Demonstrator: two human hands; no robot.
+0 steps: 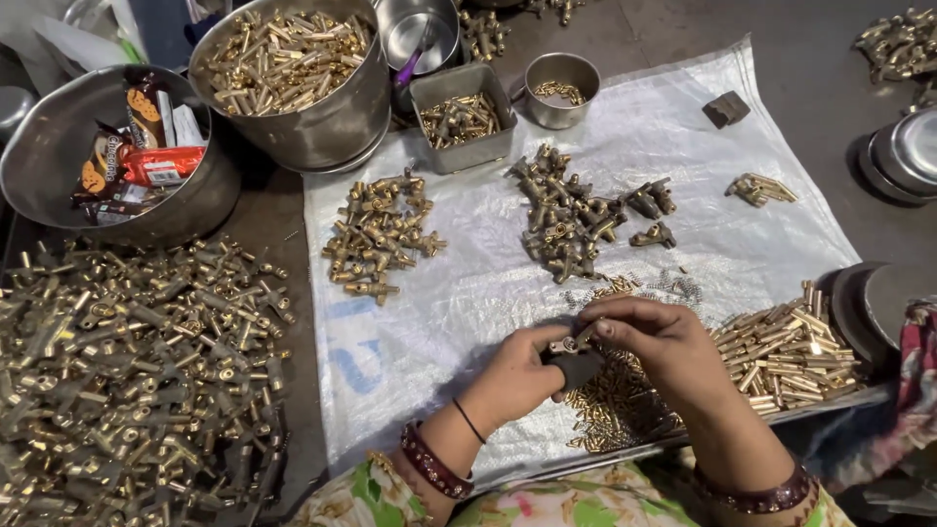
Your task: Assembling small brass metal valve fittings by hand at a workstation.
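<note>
Fitting (569, 344): small brass piece, pinched over white sheet (683, 127), above dark block (578, 369).
Left hand (517, 376): curled around block.
Right hand (656, 342): fingertips pinching fitting.
Advice: seat fitting squarely; steady block.

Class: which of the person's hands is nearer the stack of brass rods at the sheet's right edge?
Right. The right hand lies just beside the brass rods; the left hand sits farther away, beyond the right.

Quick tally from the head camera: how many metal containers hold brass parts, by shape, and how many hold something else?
Round containers with brass parts: 2, the large bowl and the small cup
Rectangular tin with brass parts: 1
Round bowl with snack packets: 1
Total: 4
</note>
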